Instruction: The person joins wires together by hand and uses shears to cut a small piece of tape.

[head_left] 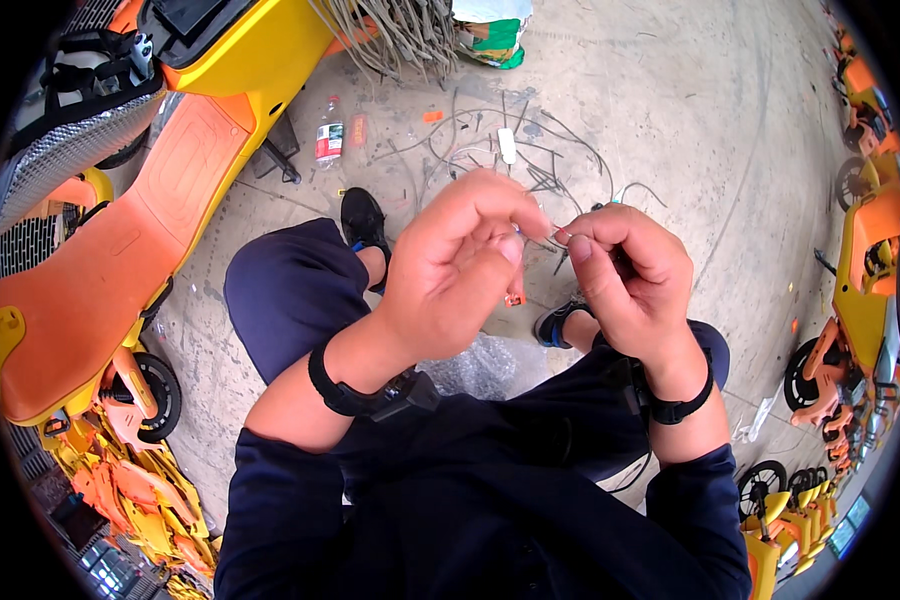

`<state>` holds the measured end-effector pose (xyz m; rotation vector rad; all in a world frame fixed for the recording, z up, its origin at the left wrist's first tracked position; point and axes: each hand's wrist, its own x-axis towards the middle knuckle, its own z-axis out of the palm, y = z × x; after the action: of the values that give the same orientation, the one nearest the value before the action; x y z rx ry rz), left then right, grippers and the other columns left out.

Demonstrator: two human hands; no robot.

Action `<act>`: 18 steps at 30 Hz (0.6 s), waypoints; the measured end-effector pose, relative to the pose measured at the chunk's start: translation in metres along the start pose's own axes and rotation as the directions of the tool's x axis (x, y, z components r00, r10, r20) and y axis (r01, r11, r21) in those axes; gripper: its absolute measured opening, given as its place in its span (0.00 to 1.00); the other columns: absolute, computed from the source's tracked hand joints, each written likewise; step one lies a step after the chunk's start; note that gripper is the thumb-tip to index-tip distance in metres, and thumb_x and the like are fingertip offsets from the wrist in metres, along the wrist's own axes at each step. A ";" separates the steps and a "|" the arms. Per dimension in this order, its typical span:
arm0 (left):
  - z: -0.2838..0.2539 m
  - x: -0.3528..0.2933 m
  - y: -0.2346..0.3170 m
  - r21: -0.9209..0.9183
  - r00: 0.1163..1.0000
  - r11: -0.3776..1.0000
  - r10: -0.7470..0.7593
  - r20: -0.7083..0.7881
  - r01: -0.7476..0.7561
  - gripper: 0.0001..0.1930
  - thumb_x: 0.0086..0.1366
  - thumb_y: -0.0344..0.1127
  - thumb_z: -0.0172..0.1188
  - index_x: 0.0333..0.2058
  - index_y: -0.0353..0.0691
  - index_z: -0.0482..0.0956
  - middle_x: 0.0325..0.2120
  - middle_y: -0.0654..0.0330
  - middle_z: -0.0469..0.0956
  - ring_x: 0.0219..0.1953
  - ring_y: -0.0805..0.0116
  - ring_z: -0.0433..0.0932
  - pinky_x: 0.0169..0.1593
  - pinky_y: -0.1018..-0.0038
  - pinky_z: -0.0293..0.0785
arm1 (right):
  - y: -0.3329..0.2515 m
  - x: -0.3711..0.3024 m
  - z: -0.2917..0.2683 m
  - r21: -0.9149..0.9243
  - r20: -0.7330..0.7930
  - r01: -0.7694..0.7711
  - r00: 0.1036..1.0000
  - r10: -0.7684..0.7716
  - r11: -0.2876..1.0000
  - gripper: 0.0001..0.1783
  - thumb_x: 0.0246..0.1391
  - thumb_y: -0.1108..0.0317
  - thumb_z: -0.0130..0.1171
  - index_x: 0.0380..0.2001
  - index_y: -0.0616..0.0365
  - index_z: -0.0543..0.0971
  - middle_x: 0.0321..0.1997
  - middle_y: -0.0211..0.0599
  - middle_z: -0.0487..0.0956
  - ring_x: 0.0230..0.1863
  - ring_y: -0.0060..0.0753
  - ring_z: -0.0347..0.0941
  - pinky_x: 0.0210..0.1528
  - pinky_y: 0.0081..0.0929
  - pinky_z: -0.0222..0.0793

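Note:
My left hand (pixel 450 270) and my right hand (pixel 635 285) are raised close together in front of my knees. Between the fingertips runs a short piece of thin wire (pixel 556 237). The right thumb and forefinger pinch it; dark cable shows by that hand, partly hidden by the fingers. My left thumb and forefinger are also pressed together beside the wire, but what lies in them is too small to make out. Under the hands, a small orange-red piece (pixel 515 298) is partly covered. Clear bubble wrap (pixel 485 367) lies between my legs.
Loose cut wires (pixel 543 170), a white rectangular piece (pixel 507 146) and a plastic bottle (pixel 329 133) lie on the concrete floor. A wire bundle (pixel 400 35) sits beyond. A yellow and orange scooter body (pixel 120 260) stands at left; more scooters (pixel 865 250) line the right.

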<state>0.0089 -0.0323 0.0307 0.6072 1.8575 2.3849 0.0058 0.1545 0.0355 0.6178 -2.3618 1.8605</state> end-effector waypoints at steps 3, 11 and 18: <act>0.002 0.003 -0.003 0.171 0.997 0.985 0.039 -0.073 -0.026 0.12 0.66 0.29 0.46 0.46 0.34 0.70 0.36 0.55 0.74 0.23 0.78 0.72 0.25 0.83 0.67 | -0.004 0.000 0.000 0.054 0.010 -0.054 0.999 0.053 0.997 0.04 0.50 0.80 0.55 0.30 0.62 0.78 0.23 0.27 0.74 0.18 0.11 0.60 0.19 0.14 0.54; 0.000 0.001 0.003 0.052 0.955 0.957 -0.288 0.072 0.284 0.10 0.65 0.31 0.55 0.43 0.33 0.75 0.34 0.60 0.76 0.24 0.80 0.73 0.27 0.86 0.68 | -0.004 -0.001 -0.005 0.143 0.056 -0.059 0.997 0.051 0.988 0.04 0.53 0.79 0.54 0.31 0.63 0.77 0.24 0.26 0.74 0.20 0.10 0.62 0.21 0.12 0.56; -0.003 0.007 0.004 0.507 0.987 0.847 0.145 0.068 -0.159 0.07 0.54 0.24 0.64 0.33 0.36 0.80 0.29 0.58 0.77 0.27 0.72 0.75 0.29 0.79 0.69 | -0.009 0.000 -0.009 0.419 0.190 -0.428 0.904 0.383 0.801 0.04 0.58 0.73 0.53 0.32 0.63 0.76 0.26 0.23 0.74 0.26 0.09 0.65 0.28 0.11 0.61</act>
<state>0.0020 -0.0345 0.0361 0.8429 2.5380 1.9278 0.0070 0.1610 0.0467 0.2258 -2.2533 2.6705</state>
